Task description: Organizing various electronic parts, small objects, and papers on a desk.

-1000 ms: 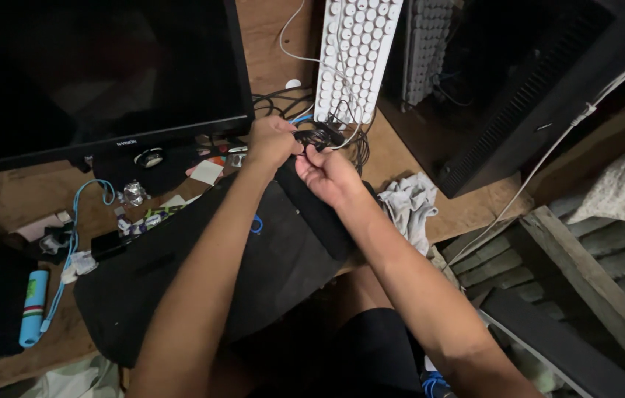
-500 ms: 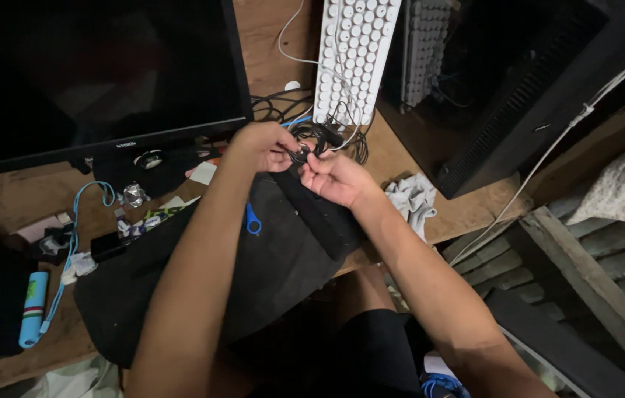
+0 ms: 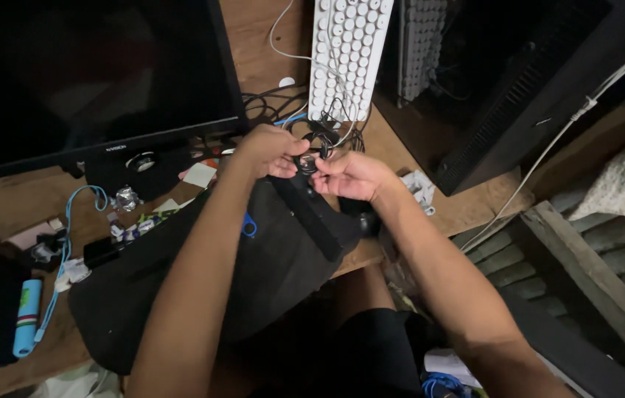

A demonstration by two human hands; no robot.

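My left hand (image 3: 268, 151) and my right hand (image 3: 349, 175) meet over the far end of a black bag (image 3: 253, 273) that lies on the wooden desk (image 3: 10, 195). Both pinch a tangle of thin black cable (image 3: 314, 151) between thumb and fingers. More black cable loops (image 3: 268, 107) trail from it toward the foot of a white keyboard (image 3: 346, 51). The bag has a black strap (image 3: 316, 221) and a blue zip pull (image 3: 248, 225). What exactly sits inside the cable bundle is too dark to tell.
A black monitor (image 3: 91, 74) stands at the left. A dark computer case (image 3: 519, 81) fills the right, with white cables (image 3: 548, 151) beside it. A crumpled white cloth (image 3: 421, 188), a blue cord (image 3: 69, 228), a light blue tube (image 3: 25, 317) and small clutter lie on the desk.
Both hands have shifted slightly right and nearer with the cable tangle. My right forearm now covers more of the white cloth. The view has drifted a little.
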